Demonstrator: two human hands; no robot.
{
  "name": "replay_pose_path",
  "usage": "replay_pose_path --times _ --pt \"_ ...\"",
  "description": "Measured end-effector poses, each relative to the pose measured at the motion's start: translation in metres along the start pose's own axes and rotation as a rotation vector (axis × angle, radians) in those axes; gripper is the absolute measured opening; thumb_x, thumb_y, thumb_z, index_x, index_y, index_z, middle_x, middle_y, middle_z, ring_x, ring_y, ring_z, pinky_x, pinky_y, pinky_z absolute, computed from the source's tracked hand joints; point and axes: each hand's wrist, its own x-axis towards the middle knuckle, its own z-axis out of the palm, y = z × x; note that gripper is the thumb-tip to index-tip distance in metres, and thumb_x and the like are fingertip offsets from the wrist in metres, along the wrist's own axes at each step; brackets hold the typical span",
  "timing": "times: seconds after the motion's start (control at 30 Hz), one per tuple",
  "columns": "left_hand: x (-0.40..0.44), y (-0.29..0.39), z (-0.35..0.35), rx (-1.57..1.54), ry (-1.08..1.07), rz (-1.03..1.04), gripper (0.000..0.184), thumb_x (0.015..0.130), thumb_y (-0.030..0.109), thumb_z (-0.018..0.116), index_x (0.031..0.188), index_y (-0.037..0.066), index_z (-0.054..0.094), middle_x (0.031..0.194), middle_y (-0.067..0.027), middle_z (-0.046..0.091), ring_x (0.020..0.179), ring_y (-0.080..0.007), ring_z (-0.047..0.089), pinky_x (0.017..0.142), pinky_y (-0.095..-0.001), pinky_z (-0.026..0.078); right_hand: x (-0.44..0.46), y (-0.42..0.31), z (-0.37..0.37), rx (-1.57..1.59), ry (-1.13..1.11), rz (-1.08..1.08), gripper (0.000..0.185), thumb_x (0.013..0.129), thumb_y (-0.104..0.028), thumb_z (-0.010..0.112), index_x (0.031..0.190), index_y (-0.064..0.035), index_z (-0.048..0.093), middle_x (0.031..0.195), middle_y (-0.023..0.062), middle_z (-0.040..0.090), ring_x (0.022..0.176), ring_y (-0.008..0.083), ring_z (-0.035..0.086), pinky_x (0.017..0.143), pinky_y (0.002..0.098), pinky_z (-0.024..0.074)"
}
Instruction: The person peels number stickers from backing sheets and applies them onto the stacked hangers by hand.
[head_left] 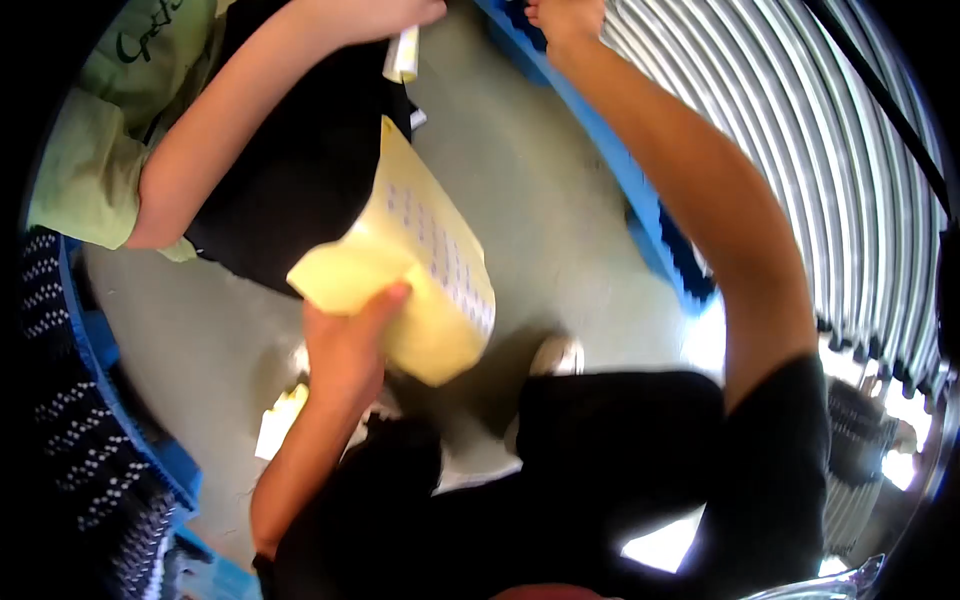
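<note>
My left hand (pixel 348 345) is closed on a yellow sheet (pixel 430 260), its thumb pressed on the near end. Rows of small printed marks run along the sheet, which bends and hangs over the floor. At the top, my right hand (pixel 568 18) reaches to the blue edge beside the metal tubes (pixel 740 90). Its fingers are curled, and the frame's edge cuts off part of them, so anything between them is too small to make out.
A co-worker in a green top (pixel 85 170) stands at the upper left, one arm stretched out near a rolled paper (pixel 402 55). Blue racks (pixel 620 160) border the grey floor (pixel 520 200). Dark parts with white dots fill the left side. Yellow paper (pixel 283 420) lies low down.
</note>
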Motion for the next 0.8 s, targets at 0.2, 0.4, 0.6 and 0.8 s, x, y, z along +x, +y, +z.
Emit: replay_pose_path --times 0.2,0.4,0.6,0.8 --pt "-0.003 0.001 -0.014 -0.005 -0.032 -0.072 0.033 0.083 0.001 0.071 0.112 -0.003 0.058 0.104 -0.012 0.068 0.093 -0.02 0.067 0.082 -0.0324 0.054 0.045 0.023 0.055 -0.421 0.56 -0.191 0.021 0.087 -0.016 0.053 0.082 -0.0015 0.067 0.088 0.0269 0.068 0.079 0.0407 0.068 0.069 0.0473 0.0529" --pt "-0.007 0.004 -0.014 0.023 -0.051 -0.074 0.022 0.085 0.003 0.07 0.103 -0.002 0.062 0.096 -0.0087 0.069 0.086 -0.015 0.067 0.077 -0.0287 0.054 0.043 0.021 0.075 -0.512 0.72 -0.202 0.02 0.084 -0.018 0.055 0.077 -0.0038 0.068 0.081 0.0246 0.069 0.076 0.0403 0.069 0.068 0.0494 0.0552" --pt "-0.002 0.026 -0.039 -0.013 -0.057 -0.1 0.02 0.085 0.003 0.069 0.103 -0.003 0.062 0.096 -0.008 0.07 0.085 -0.0131 0.067 0.074 -0.0272 0.053 0.065 0.022 0.093 -0.597 0.758 -0.048 0.026 0.085 -0.019 0.055 0.086 0.0022 0.07 0.089 0.0262 0.069 0.083 0.0402 0.069 0.074 0.0489 0.0557" --pt "-0.001 0.029 -0.036 -0.086 -0.117 -0.146 0.019 0.086 0.001 0.067 0.104 -0.003 0.062 0.095 -0.0072 0.069 0.084 -0.0113 0.066 0.074 -0.0266 0.053 0.065 0.003 0.101 -0.686 0.739 -0.03 0.025 0.083 -0.021 0.064 0.085 0.0029 0.071 0.088 0.0221 0.071 0.082 0.0366 0.071 0.072 0.0452 0.0575"
